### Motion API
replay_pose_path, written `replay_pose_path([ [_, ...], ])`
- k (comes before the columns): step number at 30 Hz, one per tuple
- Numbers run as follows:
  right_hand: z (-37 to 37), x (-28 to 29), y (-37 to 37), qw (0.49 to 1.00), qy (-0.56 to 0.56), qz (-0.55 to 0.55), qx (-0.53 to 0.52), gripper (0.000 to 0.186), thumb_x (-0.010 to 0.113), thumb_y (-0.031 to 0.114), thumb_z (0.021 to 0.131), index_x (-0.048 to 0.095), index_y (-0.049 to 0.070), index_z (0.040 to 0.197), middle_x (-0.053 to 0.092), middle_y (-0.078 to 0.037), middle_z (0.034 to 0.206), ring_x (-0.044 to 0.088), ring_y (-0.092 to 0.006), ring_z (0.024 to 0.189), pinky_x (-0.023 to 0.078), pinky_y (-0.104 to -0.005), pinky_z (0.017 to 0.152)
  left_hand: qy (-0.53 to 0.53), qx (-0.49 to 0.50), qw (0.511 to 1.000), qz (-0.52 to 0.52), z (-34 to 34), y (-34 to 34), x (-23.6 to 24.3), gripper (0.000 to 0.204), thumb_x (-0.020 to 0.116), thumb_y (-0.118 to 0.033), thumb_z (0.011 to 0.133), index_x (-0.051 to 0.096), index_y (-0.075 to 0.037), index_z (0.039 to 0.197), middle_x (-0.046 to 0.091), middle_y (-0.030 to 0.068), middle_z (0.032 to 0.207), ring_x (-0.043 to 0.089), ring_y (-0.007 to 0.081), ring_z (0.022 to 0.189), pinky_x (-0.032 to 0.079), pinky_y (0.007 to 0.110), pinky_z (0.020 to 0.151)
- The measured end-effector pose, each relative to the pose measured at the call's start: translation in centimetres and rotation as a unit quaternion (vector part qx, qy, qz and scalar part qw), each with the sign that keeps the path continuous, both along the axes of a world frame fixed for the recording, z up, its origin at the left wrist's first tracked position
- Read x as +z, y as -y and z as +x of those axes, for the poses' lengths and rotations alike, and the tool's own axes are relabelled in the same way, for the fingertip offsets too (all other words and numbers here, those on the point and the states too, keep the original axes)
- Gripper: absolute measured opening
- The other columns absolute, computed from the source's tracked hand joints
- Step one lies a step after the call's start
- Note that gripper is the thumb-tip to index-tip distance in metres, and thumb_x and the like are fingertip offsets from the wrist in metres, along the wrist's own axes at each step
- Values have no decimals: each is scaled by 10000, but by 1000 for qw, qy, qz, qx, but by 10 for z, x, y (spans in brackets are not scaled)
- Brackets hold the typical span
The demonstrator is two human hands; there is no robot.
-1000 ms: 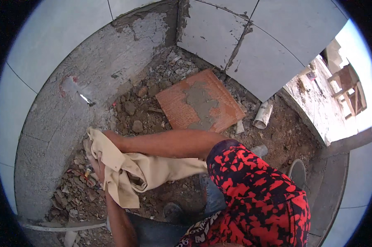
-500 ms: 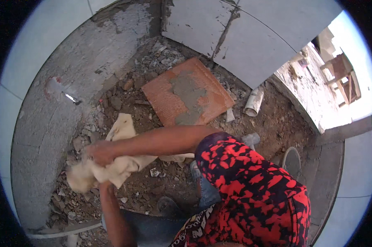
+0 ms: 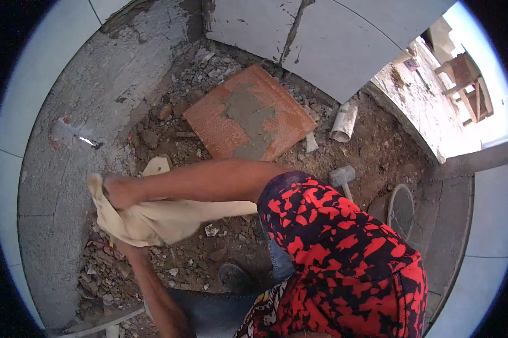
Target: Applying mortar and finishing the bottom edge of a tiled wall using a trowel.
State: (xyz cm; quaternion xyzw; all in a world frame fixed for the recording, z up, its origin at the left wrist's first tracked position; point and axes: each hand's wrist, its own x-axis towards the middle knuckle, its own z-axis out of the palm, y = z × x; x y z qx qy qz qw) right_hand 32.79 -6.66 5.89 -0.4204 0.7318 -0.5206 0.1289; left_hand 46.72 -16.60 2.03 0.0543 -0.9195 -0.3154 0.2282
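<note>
A cream-coloured cloth [image 3: 158, 222] hangs bunched and folded over the rubble at left, its far end stretching toward my knee. My right hand [image 3: 119, 191] is closed around its upper left part, the arm crossing above the cloth. My left forearm [image 3: 147, 281] rises from the lower edge, and its hand goes under the lower left of the cloth, where the fingers are hidden. Beyond my right arm a terracotta tile [image 3: 206, 127] with a ribbed face lies on the dirt. Grey mortar [image 3: 251, 115] is smeared across its middle.
A short white pipe [image 3: 344, 121] lies right of the tile. Nearer stand a mallet [image 3: 342, 176] and a round container [image 3: 402, 208]. A rough cement wall [image 3: 90, 96] bounds the left, and large pale tiles [image 3: 344, 50] the back. Rubble [image 3: 209, 259] covers the ground.
Both hands have moved slightly left with the cloth, my right hand also upward. The cloth has spread out more, and its blurred bunched end now shows clearly. The view has shifted a little.
</note>
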Motion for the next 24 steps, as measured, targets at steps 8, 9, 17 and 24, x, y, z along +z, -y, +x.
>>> replay_pose_path([
  [8, -69, -51, -17, 968, -139, 17, -207, 268, 488, 219, 785, 627, -2, 847, 608, -217, 856, 592, -379, 785, 469, -422, 688, -47, 19, 971, 233, -14, -70, 8, 576, 458, -283, 904, 234, 27, 1334, 204, 200, 1392, 252, 287, 1261, 189, 391, 1037],
  [9, -62, -51, -11, 970, -134, 14, -201, 268, 488, 219, 785, 627, -2, 847, 608, -217, 856, 592, -379, 785, 469, -422, 688, -44, 26, 972, 230, -11, -66, 9, 576, 458, -283, 904, 234, 27, 1334, 204, 200, 1392, 252, 287, 1261, 189, 391, 1037],
  [17, 22, -72, 21, 909, 327, -219, -138, 323, 445, 274, 819, 588, 25, 966, 592, -206, 926, 570, -322, 820, 441, -411, 758, 38, 60, 964, 258, -24, -50, -9, 709, 463, -394, 878, 122, -15, 1369, 253, 196, 1363, 325, 278, 1219, 298, 389, 981],
  [24, 42, -56, 22, 873, 416, -247, -61, 359, 467, 316, 824, 548, 33, 1030, 577, -187, 958, 548, -281, 816, 438, -387, 738, -13, 148, 970, 192, -27, 3, -41, 656, 423, -427, 889, 189, -7, 1336, 369, 221, 1267, 441, 307, 1095, 356, 398, 912],
])
